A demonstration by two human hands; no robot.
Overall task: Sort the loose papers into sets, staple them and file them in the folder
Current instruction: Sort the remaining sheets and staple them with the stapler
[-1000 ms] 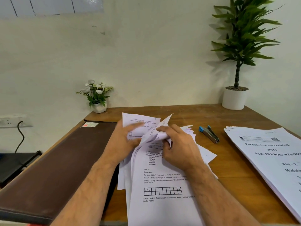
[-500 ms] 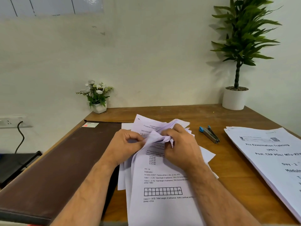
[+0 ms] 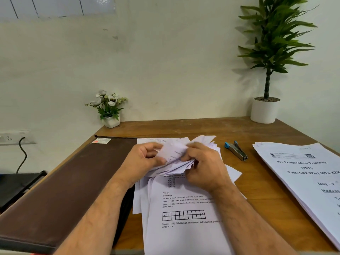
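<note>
A pile of loose printed papers [image 3: 184, 208] lies in the middle of the wooden desk, its far ends curled up. My left hand [image 3: 145, 161] pinches the folded-back top sheets from the left. My right hand [image 3: 204, 164] grips the same bent sheets from the right, fingers curled over their edges. A brown folder [image 3: 60, 183] lies shut to the left of the pile. A stapler [image 3: 236, 150] with a blue end rests on the desk to the right of my hands.
A second stack of printed papers [image 3: 305, 173] lies at the right edge of the desk [image 3: 257, 192]. A small flower pot [image 3: 111, 120] and a tall plant in a white pot [image 3: 264, 111] stand along the wall. A wall socket with a cable [image 3: 22, 144] is at left.
The raised sheets have been folded further back and down. My left hand went from flat on a sheet to pinching the bunch. Both hands have closed in on the bent papers.
</note>
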